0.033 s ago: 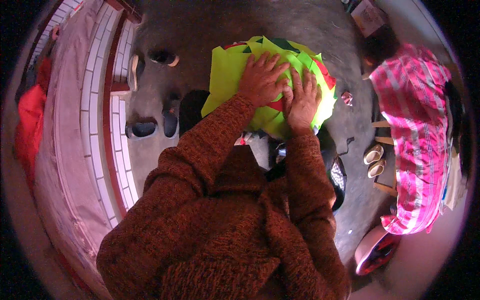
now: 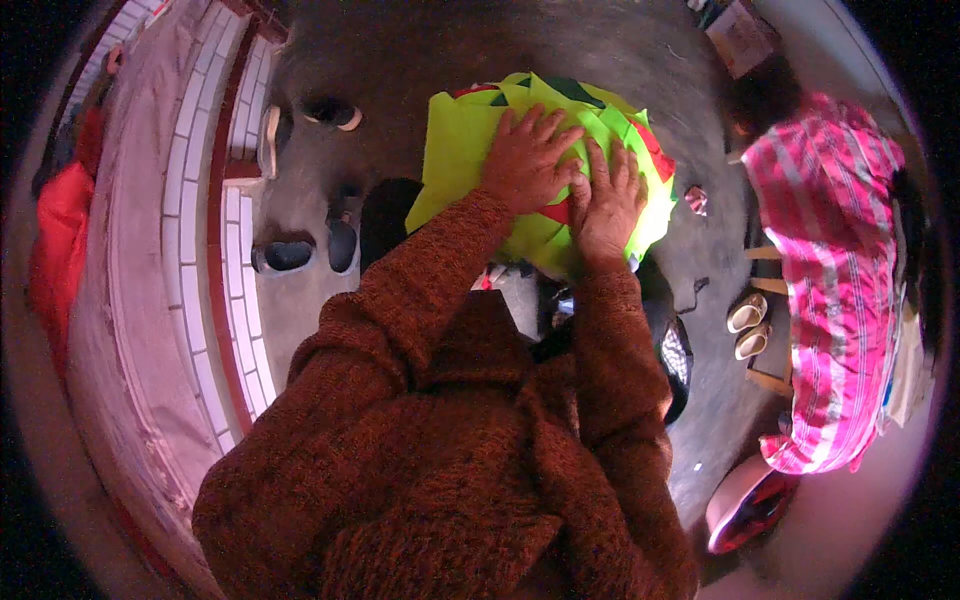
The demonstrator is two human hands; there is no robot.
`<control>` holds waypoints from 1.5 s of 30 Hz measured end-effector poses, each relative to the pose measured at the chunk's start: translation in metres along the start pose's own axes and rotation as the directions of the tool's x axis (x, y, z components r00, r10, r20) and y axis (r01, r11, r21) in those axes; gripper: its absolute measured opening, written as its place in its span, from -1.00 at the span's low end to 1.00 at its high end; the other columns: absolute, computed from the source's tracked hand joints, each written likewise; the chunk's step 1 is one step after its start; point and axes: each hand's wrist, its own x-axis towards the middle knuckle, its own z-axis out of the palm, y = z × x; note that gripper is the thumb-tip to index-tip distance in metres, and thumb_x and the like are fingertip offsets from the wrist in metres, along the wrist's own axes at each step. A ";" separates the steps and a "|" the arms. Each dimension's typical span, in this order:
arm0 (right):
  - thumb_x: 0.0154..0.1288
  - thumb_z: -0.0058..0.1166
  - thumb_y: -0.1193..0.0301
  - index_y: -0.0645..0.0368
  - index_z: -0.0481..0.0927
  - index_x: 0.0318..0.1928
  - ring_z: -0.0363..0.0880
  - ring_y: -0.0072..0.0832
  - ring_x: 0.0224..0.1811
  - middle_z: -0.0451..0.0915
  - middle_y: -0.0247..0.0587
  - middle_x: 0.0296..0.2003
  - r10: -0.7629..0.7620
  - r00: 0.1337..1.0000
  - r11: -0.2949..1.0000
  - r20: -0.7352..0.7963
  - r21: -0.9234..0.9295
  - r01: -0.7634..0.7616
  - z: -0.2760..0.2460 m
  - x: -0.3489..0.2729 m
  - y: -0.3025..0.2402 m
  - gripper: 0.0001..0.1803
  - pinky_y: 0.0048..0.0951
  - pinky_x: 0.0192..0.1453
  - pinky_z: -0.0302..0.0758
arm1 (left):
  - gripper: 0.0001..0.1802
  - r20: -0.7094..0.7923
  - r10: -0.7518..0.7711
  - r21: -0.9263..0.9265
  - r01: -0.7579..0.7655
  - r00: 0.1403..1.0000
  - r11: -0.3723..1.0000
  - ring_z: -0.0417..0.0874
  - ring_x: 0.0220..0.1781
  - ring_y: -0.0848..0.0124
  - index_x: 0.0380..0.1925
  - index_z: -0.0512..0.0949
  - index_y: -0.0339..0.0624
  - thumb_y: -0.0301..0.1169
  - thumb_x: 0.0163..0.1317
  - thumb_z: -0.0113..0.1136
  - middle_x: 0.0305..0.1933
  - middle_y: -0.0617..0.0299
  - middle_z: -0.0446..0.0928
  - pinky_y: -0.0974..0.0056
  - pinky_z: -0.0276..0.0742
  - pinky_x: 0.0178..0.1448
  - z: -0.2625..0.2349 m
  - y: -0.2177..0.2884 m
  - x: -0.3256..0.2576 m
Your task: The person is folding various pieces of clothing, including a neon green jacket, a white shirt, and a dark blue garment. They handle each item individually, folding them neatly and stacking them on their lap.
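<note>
Nothing moved, hands (image 2: 565, 175) flat on neon-yellow cloth (image 2: 455, 160)

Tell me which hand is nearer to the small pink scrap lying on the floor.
Right. The right hand presses flat on the yellow-green cloth, close beside the pink scrap; the left hand lies farther across the cloth.

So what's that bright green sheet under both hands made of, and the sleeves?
The green sheet looks like thin woven or synthetic cloth, matte: it drapes, creases and folds under the left hand and right hand, with red and dark patches showing. It could be thin plastic sheeting; the view leaves that open. The sleeves look like knitted wool or acrylic, with a fuzzy, mottled rust-brown texture.
</note>
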 end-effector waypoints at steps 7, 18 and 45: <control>0.31 -0.17 -0.05 -0.19 0.30 0.27 -0.01 -0.10 0.40 0.13 -0.17 0.34 0.041 0.998 0.999 0.039 -0.017 -0.040 -0.003 0.001 -0.004 -0.43 0.06 0.40 -0.15 | -0.49 -0.003 -0.033 0.007 0.033 0.999 0.999 0.28 0.29 0.07 0.14 0.37 0.07 -0.07 0.19 0.03 0.25 0.11 0.32 -0.19 0.07 0.30 -0.009 -0.007 -0.010; 0.29 -0.11 -0.02 -0.19 0.26 0.29 0.03 -0.07 0.39 0.14 -0.13 0.33 0.008 1.000 1.000 0.009 -0.009 -0.008 -0.004 0.000 -0.005 -0.42 0.10 0.38 -0.11 | -0.46 0.000 -0.320 -0.289 0.306 0.947 0.907 0.26 0.32 0.16 0.17 0.34 0.08 0.00 0.22 -0.02 0.27 0.15 0.29 -0.23 0.07 0.31 0.008 -0.105 -0.053; 0.34 -0.19 0.08 -0.12 0.45 0.12 0.28 -0.26 0.26 0.39 -0.24 0.16 -0.478 0.866 0.878 0.148 0.096 0.469 0.037 0.071 -0.028 -0.59 0.10 0.29 0.11 | -0.36 0.430 -0.164 0.140 0.114 0.888 0.984 0.20 0.34 0.13 0.16 0.37 0.04 0.06 0.10 0.06 0.25 0.17 0.31 -0.20 -0.16 0.40 -0.030 0.002 -0.009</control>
